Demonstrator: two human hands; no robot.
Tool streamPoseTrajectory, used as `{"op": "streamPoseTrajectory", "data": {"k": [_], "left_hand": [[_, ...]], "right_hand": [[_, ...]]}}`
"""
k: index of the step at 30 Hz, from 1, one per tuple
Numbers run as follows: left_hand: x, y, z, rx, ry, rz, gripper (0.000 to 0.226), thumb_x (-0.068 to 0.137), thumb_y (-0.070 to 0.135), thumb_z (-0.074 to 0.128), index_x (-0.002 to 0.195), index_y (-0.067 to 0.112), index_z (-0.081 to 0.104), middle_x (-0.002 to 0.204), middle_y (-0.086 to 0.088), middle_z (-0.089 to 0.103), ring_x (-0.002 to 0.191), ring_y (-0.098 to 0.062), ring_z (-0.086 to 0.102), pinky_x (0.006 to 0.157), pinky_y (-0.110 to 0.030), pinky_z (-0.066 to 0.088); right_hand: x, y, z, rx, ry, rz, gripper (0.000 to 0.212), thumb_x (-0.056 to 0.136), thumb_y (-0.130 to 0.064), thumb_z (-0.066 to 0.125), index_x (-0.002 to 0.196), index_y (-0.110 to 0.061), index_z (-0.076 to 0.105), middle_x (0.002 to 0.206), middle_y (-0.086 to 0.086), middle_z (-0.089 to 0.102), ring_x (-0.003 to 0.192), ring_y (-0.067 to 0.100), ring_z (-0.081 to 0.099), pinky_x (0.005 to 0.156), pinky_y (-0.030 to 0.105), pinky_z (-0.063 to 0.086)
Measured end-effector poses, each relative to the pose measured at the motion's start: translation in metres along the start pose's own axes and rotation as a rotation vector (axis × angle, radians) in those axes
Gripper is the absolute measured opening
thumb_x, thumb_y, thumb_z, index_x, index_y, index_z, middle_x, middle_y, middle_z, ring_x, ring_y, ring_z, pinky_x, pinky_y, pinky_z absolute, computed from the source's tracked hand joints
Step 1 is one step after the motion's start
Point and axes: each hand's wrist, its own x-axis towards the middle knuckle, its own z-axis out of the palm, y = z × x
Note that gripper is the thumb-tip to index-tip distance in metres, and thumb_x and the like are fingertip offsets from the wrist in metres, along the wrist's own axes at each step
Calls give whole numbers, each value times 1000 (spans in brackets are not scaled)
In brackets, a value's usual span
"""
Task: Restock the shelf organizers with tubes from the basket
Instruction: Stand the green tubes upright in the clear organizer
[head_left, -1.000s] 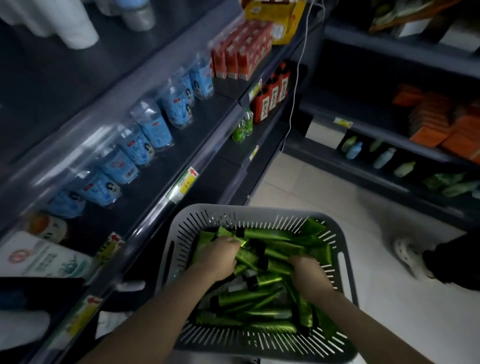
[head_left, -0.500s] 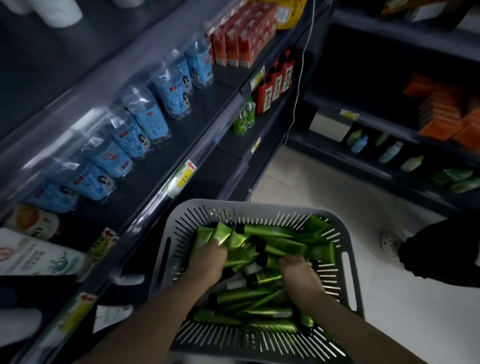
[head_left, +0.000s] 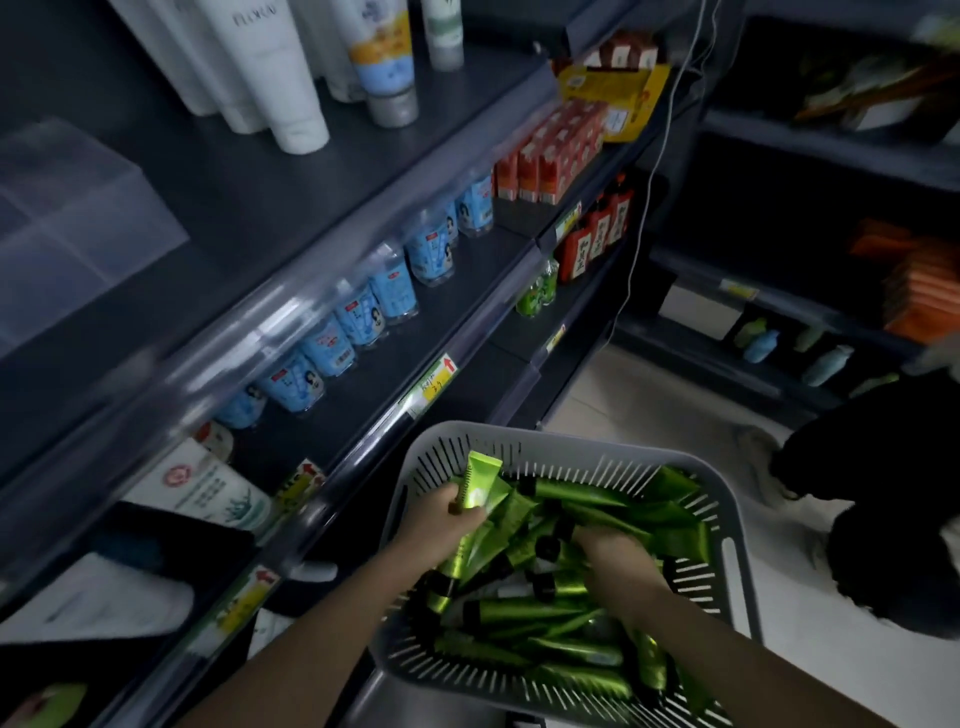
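Several tiers of dark shelving (head_left: 311, 218) fill the left side and run away toward the far corner. Below them, at the bottom centre, sits a grey slotted basket (head_left: 571, 439), its near left corner just beside the edge of the lowest visible shelf. A clear plastic organizer (head_left: 78, 223) stands on the upper tier at the far left, well apart from the basket.

Inside the basket lies a loose pile of green tubes (head_left: 545, 608) with black caps, crossing one another at many angles. Tall white tubes (head_left: 270, 67) stand cap-down on the upper tier. A row of blue-labelled clear bottles (head_left: 363, 312) lines the tier below, with red cartons (head_left: 550, 156) farther along.

Both bare forearms reach into the basket from the bottom edge. The left hand (head_left: 436, 525) is clenched around a small bundle of tubes (head_left: 480, 480) at the basket's left side, crimped ends tilted up above the fist and black caps pointing down below it. The right hand (head_left: 618, 561) is sunk knuckles-up into the middle of the pile; its fingertips are buried among the tubes, so I cannot tell whether it grasps any.

A yellow price tag (head_left: 434, 384) sits on the shelf edge just above the basket.
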Motion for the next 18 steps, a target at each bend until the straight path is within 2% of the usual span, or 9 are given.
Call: {"op": "streamPoseTrajectory", "data": {"k": [3,5,7,9,11,14,16,18], "left_hand": [[-12,10,-11,-38,56,81,29,82,35,63,100,13,64,96,-7,68,89,-24,64,73,-32,46],[-22,20,-19,-43,109,125,23,85,29,62,97,10,64,91,-8,67,84,-24,63,71,-32,45],[-32,31,-29,-40,160,166,16,87,28,61,93,13,64,89,-10,67,84,-25,64,70,-32,45],[-48,45,-43,-41,224,232,9,88,24,60,88,15,62,79,-7,64,76,-20,61,67,-31,42],[-61,57,-56,-9,289,305,10,88,24,61,88,14,61,79,-7,63,74,-17,59,65,-30,41],[-93,75,-86,-13,394,399,12,86,29,62,88,17,60,84,-5,64,78,-17,61,69,-33,45],[-118,86,-108,-40,468,450,25,79,42,61,93,22,59,89,-4,66,84,-20,64,79,-41,49],[-142,93,-132,-95,533,511,29,76,46,61,97,27,58,93,-4,66,86,-22,67,82,-49,52]], "right_hand": [[0,-16,-22,388,70,-6,10,79,-17,60,87,-17,54,80,-1,57,71,14,55,66,30,44],[-4,-32,-44,806,29,29,5,76,-9,62,80,-11,60,68,1,54,57,10,50,59,29,41],[-8,-43,-65,1255,-77,55,16,74,-9,64,87,1,65,77,15,56,69,23,53,66,35,39],[-17,-55,-88,1529,-181,64,26,76,-10,63,98,2,67,90,22,59,83,32,55,75,42,43],[-24,-70,-109,1657,-255,22,34,80,-11,59,110,3,63,94,22,62,86,33,59,79,42,49],[-38,-105,-148,1717,-288,-104,29,80,-16,59,106,-3,59,81,16,61,71,27,61,65,35,51],[-48,-134,-173,1750,-302,-193,17,87,-18,55,101,-8,59,81,14,63,65,24,61,56,34,52],[-59,-166,-197,1767,-322,-276,16,96,-21,47,104,-11,57,80,14,65,58,23,60,48,31,52]]}}
